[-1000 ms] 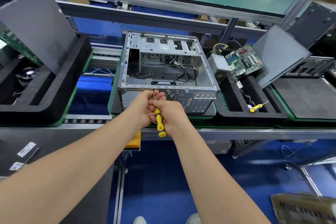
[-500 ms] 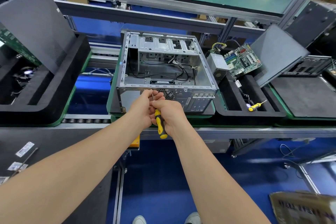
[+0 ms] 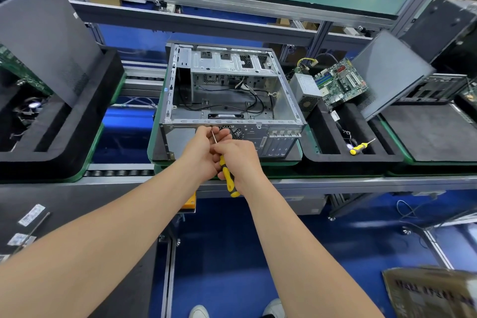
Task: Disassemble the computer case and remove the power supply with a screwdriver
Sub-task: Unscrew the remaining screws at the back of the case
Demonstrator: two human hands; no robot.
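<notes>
The left grip (image 3: 202,148) pinches the bare shaft of the screwdriver (image 3: 230,184) close to the tip, which meets the upper rear panel of the computer case (image 3: 178,138). Just beside it the right grip (image 3: 241,161) clasps the yellow-and-black handle, so the tool's long axis runs from low near the person up and slightly left into the panel, the left grip nearer the tip. Further right, outside the case, a grey power supply (image 3: 305,90) stands in a foam tray (image 3: 322,157).

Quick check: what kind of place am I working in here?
Likely a PC teardown line in a factory: a roller conveyor carries foam trays, with an open case and a pulled motherboard alongside.
</notes>
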